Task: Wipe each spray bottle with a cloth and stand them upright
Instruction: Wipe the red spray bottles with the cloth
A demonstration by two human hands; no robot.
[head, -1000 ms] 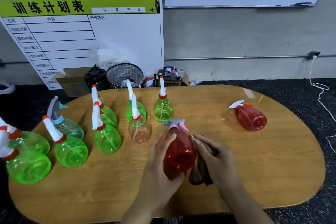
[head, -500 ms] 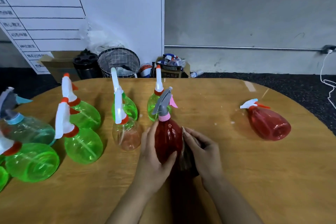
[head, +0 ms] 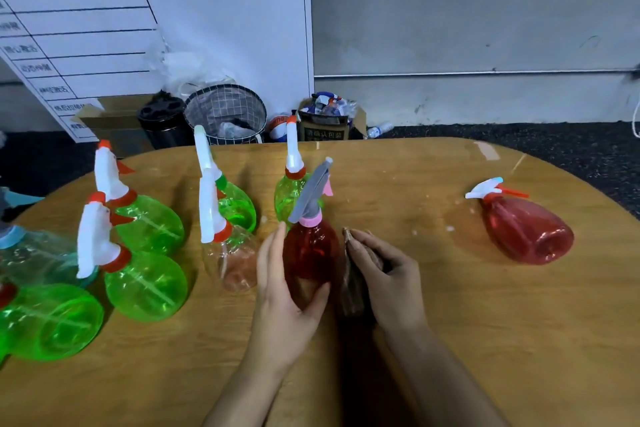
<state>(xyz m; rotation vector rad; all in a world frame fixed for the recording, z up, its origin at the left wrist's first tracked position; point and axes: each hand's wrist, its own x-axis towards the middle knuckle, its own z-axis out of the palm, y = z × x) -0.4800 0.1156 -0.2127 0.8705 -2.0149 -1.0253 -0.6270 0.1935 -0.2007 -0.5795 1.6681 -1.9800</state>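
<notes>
Head view: a red bottle (head: 309,255) is held upright at the middle of the wooden counter (head: 450,340), long axis vertical, grey nozzle aimed away and rightward. It is gripped by the left hand (head: 287,302), thumb curled round its front. A brown cloth (head: 353,284) is pinched by the right hand (head: 389,279) just beside it. A second red bottle (head: 526,229) lies at right, base toward the viewer.

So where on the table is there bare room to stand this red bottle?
Bare wood lies between the right hand and the lying red bottle, and along the table near edge. Left of the held red bottle it is crowded with green bottles.
</notes>
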